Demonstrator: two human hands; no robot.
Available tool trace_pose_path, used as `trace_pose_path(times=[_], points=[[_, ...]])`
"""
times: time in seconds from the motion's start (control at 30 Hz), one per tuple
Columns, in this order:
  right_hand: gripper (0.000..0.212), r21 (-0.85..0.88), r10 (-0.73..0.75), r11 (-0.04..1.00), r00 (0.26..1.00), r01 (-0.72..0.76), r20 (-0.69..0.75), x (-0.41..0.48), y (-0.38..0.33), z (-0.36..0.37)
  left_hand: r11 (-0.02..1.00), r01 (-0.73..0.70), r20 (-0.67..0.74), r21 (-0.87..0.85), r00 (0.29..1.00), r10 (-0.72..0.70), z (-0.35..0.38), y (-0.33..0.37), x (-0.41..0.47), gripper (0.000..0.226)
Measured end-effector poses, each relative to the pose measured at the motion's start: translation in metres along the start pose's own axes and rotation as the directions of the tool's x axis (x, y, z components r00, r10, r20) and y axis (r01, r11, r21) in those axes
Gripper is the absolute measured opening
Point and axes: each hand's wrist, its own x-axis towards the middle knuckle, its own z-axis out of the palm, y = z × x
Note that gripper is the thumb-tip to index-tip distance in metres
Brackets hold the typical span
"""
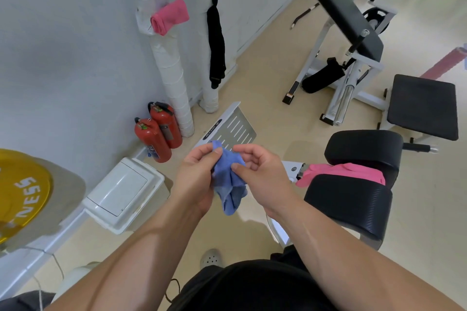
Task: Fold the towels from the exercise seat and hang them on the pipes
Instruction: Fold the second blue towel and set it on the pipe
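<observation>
You hold the blue towel [228,183] in mid-air in front of you, both hands pinching it: your left hand [199,174] grips a top corner, your right hand [260,171] nips the edge just beside it, probably to find the corners and start a fold. The rest hangs bunched between your wrists. A pink towel [341,173] waits on the seat [353,204], so it comes next; a rolled pink towel [169,16] and a black towel [216,43] already hang at the pipes [174,76]
</observation>
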Motion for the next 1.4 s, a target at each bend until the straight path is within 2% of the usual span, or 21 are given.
trace_pose_path(times=[0.1, 0.17, 0.23, 0.3, 0.43, 0.67, 0.83, 1.0, 1.13, 1.27, 1.4], points=[[0.023, 0.113, 0.032, 0.993, 0.999, -0.029, -0.021, 0.000, -0.005, 0.001, 0.998, 0.009, 0.095, -0.063, 0.995, -0.003, 0.001, 0.005, -0.006, 0.028], [0.031, 0.336, 0.100, 0.936, 0.995, -0.102, 0.024, 0.001, -0.009, 0.000, 0.998, -0.024, 0.150, -0.050, 0.988, 0.031, 0.001, 0.008, -0.010, 0.033], [0.038, 0.446, 0.120, 0.883, 0.989, -0.148, 0.091, -0.001, -0.011, -0.001, 0.998, -0.065, 0.171, 0.005, 0.983, 0.064, 0.001, 0.010, -0.014, 0.044], [0.040, 0.405, 0.104, 0.903, 0.989, -0.140, 0.109, -0.003, -0.011, 0.002, 0.993, -0.108, 0.150, 0.051, 0.984, 0.099, 0.001, 0.010, -0.017, 0.052], [0.037, 0.258, 0.034, 0.965, 0.999, -0.040, 0.030, 0.001, -0.011, 0.005, 0.993, -0.118, 0.124, 0.005, 0.985, 0.116, -0.001, 0.011, -0.021, 0.045], [0.019, 0.196, -0.037, 0.979, 0.996, 0.053, -0.087, 0.002, -0.015, 0.008, 0.995, -0.086, 0.127, -0.055, 0.988, 0.093, 0.000, 0.012, -0.025, 0.024], [0.007, 0.155, -0.058, 0.986, 0.997, 0.066, -0.058, 0.003, -0.013, 0.008, 0.994, -0.107, 0.101, 0.007, 0.989, 0.106, -0.007, 0.013, -0.020, 0.020], [0.009, -0.058, -0.129, 0.990, 0.990, 0.126, -0.053, 0.007, -0.008, 0.005, 0.990, -0.140, 0.109, 0.031, 0.985, 0.136, -0.007, 0.026, -0.023, 0.022], [0.013, -0.105, -0.164, 0.982, 0.984, 0.156, -0.076, 0.009, -0.008, 0.006, 0.988, -0.142, 0.165, 0.051, 0.977, 0.132, -0.004, 0.029, -0.031, 0.022], [0.017, -0.146, -0.184, 0.975, 0.979, 0.170, -0.086, 0.009, -0.008, 0.008, 0.986, -0.155, 0.152, 0.069, 0.978, 0.143, -0.003, 0.029, -0.032, 0.028], [0.023, -0.323, -0.312, 0.905, 0.948, 0.278, -0.058, 0.016, -0.008, 0.009, 0.974, -0.197, 0.151, 0.116, 0.972, 0.179, -0.006, 0.029, -0.026, 0.025]])
